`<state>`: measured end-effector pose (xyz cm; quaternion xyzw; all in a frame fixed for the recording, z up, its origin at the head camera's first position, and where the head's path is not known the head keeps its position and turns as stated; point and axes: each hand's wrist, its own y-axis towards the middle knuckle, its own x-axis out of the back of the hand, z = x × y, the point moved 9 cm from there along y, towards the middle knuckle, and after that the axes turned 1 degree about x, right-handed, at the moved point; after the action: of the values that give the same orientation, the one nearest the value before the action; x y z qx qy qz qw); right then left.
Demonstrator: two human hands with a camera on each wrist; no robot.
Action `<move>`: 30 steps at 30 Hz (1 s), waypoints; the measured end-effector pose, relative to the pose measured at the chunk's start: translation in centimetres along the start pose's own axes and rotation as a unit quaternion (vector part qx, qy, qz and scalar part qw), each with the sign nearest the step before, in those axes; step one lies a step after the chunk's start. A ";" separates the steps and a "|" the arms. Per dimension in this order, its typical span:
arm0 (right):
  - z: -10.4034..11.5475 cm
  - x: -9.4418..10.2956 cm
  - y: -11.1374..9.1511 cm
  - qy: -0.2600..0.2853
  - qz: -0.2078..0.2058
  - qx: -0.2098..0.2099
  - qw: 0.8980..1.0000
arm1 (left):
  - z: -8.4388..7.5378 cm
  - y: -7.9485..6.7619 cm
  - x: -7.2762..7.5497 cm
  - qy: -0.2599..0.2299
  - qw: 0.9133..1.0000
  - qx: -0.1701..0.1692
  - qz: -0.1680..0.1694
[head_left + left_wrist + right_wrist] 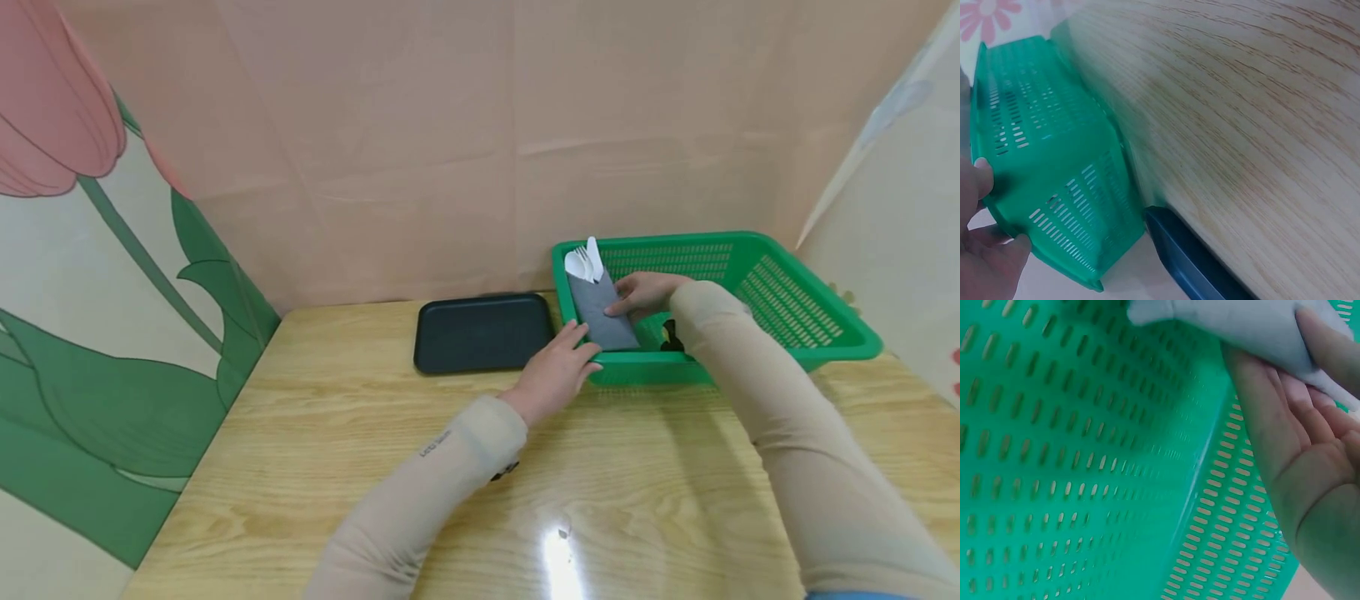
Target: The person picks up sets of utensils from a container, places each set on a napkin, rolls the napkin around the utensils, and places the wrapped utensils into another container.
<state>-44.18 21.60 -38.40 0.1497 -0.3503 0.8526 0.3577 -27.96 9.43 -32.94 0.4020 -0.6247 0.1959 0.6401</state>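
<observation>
A grey pouch (pixel 604 312) leans inside the left end of the green basket (pixel 660 367), with a white spoon (pixel 574 265), fork (pixel 585 260) and knife (pixel 595 257) showing at its top. My right hand (pixel 645 293) reaches into the basket and grips the pouch by its right side. In the right wrist view the pouch (pixel 1254 331) lies between the thumb and the fingers. My left hand (pixel 557 367) holds the near left corner of the basket, its fingertips (pixel 1019 245) against the rim in the left wrist view.
A black rectangular tray (pixel 483 333) lies on the wooden table (pixel 360 417) just left of the basket. A small dark item (pixel 671 336) sits in the basket by the right sleeve. Behind the table hangs a beige cloth (pixel 405 167).
</observation>
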 end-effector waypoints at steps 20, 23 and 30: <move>-1.1 -3.3 0.8 -0.055 0.121 -0.054 0.990 | 0.5 -0.4 -0.2 0.009 1.000 0.013 0.000; -1.3 -3.5 1.2 -0.069 0.130 -0.058 0.987 | 0.6 -0.5 -0.2 0.010 1.000 0.014 0.000; -1.9 -3.4 1.3 -0.111 0.129 -0.068 0.983 | 0.5 -0.5 -0.2 0.015 1.000 0.014 -0.002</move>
<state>-42.76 20.56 -42.09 0.1724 -0.4614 0.8439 0.2125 -27.93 8.79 -33.27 0.4091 -0.6114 0.2095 0.6442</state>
